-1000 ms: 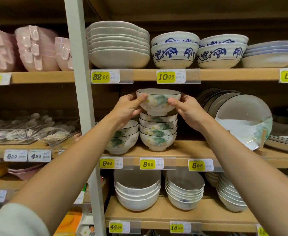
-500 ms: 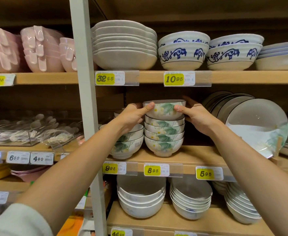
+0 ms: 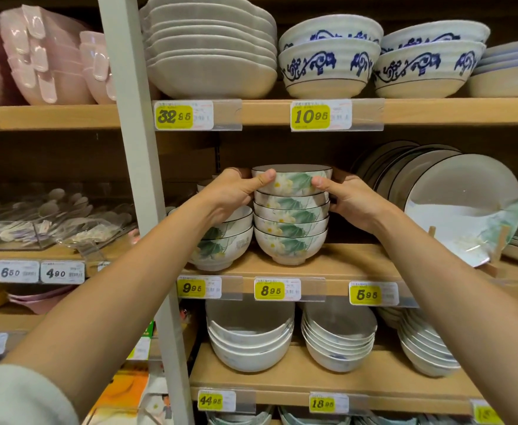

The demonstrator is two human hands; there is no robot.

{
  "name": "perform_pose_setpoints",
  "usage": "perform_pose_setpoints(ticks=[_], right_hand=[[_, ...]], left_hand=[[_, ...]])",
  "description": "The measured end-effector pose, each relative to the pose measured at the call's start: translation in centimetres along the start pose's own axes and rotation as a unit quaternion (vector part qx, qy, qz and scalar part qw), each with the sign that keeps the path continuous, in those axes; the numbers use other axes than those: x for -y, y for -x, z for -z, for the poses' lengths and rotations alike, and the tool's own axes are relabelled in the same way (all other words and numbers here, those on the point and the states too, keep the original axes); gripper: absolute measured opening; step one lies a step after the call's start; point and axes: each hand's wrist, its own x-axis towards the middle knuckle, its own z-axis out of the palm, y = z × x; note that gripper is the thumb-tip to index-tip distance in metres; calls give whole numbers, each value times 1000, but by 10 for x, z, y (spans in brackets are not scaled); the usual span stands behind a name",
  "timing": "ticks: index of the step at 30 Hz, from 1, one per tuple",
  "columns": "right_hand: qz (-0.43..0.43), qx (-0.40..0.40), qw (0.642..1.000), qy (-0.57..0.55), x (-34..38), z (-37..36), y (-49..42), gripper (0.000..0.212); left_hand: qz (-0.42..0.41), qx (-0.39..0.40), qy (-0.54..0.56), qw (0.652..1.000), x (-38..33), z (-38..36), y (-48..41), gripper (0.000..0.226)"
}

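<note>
both hands, left (image 3: 231, 191) and right (image 3: 348, 199), grip the top bowl (image 3: 293, 180), nested on a stack (image 3: 291, 228) near the shelf (image 3: 337, 265) front edge.

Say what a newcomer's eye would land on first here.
Left hand and right hand grip the top bowl of a flowered stack on the middle shelf. Yellow price tags line the shelf edges; blue-patterned bowls sit on the shelf above.
</note>
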Motion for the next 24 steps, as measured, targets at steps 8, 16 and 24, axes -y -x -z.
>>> perform_pose_setpoints(ticks=[8, 16, 24], right_hand=[[-19, 6, 1000, 8, 0, 0, 2, 73], [5, -53, 998, -12, -16, -20, 29, 105], [51, -155, 986, 38, -48, -52, 85, 102]], left_hand=[[6, -5, -8, 1000, -3, -2, 4, 53], [-89, -128, -71, 985, -3, -15, 52, 80], [-64, -147, -44, 986, 30, -14, 132, 36]])
